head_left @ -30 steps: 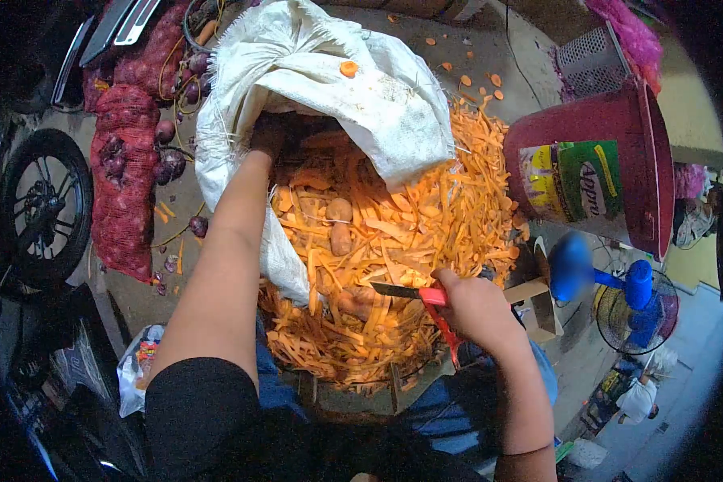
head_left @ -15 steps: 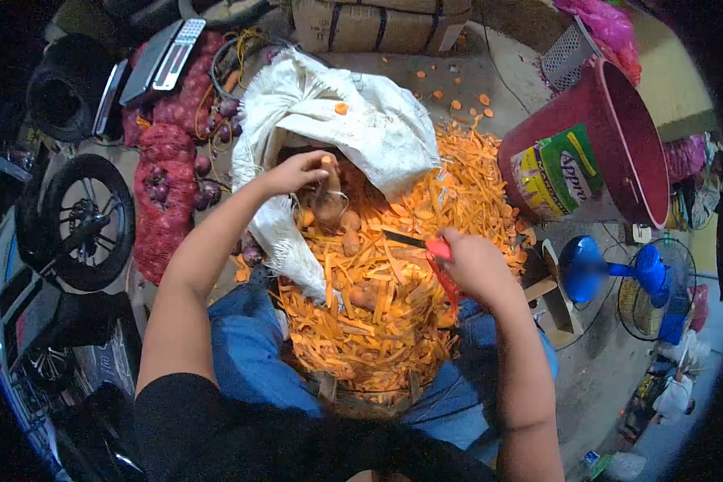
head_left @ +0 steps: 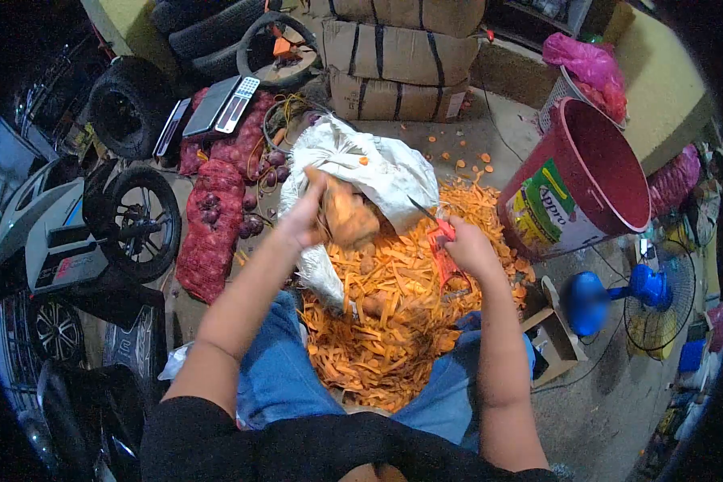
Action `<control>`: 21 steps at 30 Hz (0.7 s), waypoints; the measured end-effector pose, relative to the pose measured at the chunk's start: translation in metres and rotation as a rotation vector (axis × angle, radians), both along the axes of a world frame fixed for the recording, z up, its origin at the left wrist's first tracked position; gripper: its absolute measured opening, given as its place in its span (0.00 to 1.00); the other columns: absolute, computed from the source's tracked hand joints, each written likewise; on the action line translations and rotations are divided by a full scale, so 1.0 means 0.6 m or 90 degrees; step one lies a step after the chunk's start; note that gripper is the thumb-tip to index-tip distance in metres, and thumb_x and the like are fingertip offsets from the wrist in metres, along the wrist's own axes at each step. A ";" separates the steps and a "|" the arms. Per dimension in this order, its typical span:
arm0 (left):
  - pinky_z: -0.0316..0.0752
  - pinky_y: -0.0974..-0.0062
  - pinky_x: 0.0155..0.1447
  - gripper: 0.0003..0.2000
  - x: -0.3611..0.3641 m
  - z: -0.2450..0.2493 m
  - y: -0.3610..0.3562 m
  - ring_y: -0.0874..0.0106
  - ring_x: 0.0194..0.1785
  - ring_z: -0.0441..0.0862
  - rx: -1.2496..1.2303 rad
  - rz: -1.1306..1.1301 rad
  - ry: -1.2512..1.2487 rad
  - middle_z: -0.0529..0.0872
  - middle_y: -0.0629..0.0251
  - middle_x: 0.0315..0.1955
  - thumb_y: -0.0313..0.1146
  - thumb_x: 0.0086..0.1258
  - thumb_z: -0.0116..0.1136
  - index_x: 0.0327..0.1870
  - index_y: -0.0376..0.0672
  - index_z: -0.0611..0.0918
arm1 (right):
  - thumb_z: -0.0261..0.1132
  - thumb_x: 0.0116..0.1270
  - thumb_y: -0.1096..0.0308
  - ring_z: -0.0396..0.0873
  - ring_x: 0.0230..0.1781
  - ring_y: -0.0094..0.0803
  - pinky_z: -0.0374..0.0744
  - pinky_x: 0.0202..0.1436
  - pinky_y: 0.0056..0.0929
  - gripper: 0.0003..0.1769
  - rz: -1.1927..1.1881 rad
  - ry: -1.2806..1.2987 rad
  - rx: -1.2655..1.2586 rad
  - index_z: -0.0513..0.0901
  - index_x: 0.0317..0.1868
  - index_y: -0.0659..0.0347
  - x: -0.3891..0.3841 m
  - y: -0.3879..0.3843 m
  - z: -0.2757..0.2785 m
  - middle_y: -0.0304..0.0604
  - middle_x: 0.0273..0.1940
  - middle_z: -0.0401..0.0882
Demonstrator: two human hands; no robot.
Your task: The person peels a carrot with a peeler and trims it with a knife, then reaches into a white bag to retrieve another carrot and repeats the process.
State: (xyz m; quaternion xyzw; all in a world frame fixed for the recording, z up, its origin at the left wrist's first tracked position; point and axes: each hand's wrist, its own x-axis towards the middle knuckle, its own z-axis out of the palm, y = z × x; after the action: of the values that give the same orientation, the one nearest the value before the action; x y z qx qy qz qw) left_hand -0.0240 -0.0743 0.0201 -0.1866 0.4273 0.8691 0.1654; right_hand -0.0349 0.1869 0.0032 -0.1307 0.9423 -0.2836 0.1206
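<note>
My left hand (head_left: 304, 215) is closed on a large brownish-orange root (head_left: 349, 217), held up in front of the mouth of a white woven sack (head_left: 390, 173). In my right hand (head_left: 467, 245) is a knife (head_left: 422, 209) with a dark blade pointing up and left; a red peeler-like tool (head_left: 444, 261) hangs at the same hand. Below both hands lies a big heap of orange peelings (head_left: 377, 345), between my knees. A few small roots rest on the heap near the sack. One orange slice lies on top of the sack.
Net bags of red onions (head_left: 215, 233) and a scale (head_left: 213, 108) are at the left, beside a motorcycle wheel (head_left: 140, 225). Strapped cartons (head_left: 398, 72) stand behind. At the right are a dark red bucket (head_left: 574, 181), an open cardboard box (head_left: 558, 341) and a blue fan (head_left: 651, 285).
The view has tilted up. My left hand has lifted a large root off the heap. The knife blade, level before, now slants upward, and more of the red tool shows.
</note>
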 end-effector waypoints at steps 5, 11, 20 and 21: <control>0.64 0.56 0.51 0.21 0.042 -0.067 0.022 0.61 0.46 0.71 0.231 -0.050 -0.056 0.73 0.53 0.41 0.48 0.60 0.39 0.42 0.37 0.69 | 0.54 0.48 0.71 0.72 0.35 0.47 0.69 0.38 0.36 0.15 -0.072 0.002 -0.162 0.71 0.40 0.63 -0.017 0.001 -0.025 0.54 0.32 0.74; 0.65 0.59 0.50 0.18 0.046 -0.047 0.059 0.65 0.46 0.71 0.131 -0.155 -0.004 0.73 0.59 0.43 0.42 0.59 0.46 0.46 0.41 0.69 | 0.52 0.56 0.71 0.71 0.30 0.24 0.69 0.36 0.22 0.12 -0.196 -0.133 -0.480 0.72 0.42 0.64 -0.027 -0.022 -0.027 0.39 0.31 0.75; 0.72 0.76 0.40 0.19 0.003 -0.082 0.073 0.74 0.36 0.75 0.022 -0.114 0.026 0.75 0.62 0.36 0.44 0.63 0.41 0.44 0.35 0.68 | 0.53 0.58 0.68 0.65 0.20 0.16 0.66 0.23 0.18 0.08 -0.178 -0.222 -0.463 0.73 0.34 0.64 -0.023 -0.043 -0.020 0.30 0.23 0.70; 0.72 0.76 0.40 0.19 0.000 -0.082 0.076 0.74 0.36 0.75 0.024 -0.114 0.025 0.75 0.62 0.36 0.44 0.63 0.41 0.44 0.35 0.68 | 0.54 0.57 0.66 0.66 0.21 0.17 0.66 0.25 0.17 0.09 -0.208 -0.307 -0.523 0.72 0.34 0.62 -0.016 -0.055 -0.017 0.30 0.24 0.69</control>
State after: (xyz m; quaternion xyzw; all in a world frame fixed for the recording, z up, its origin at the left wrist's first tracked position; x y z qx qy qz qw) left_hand -0.0238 -0.0289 -0.0292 -0.1275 0.4291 0.8621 0.2376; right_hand -0.0442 0.1542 -0.0072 0.0512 0.7066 -0.6682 0.2274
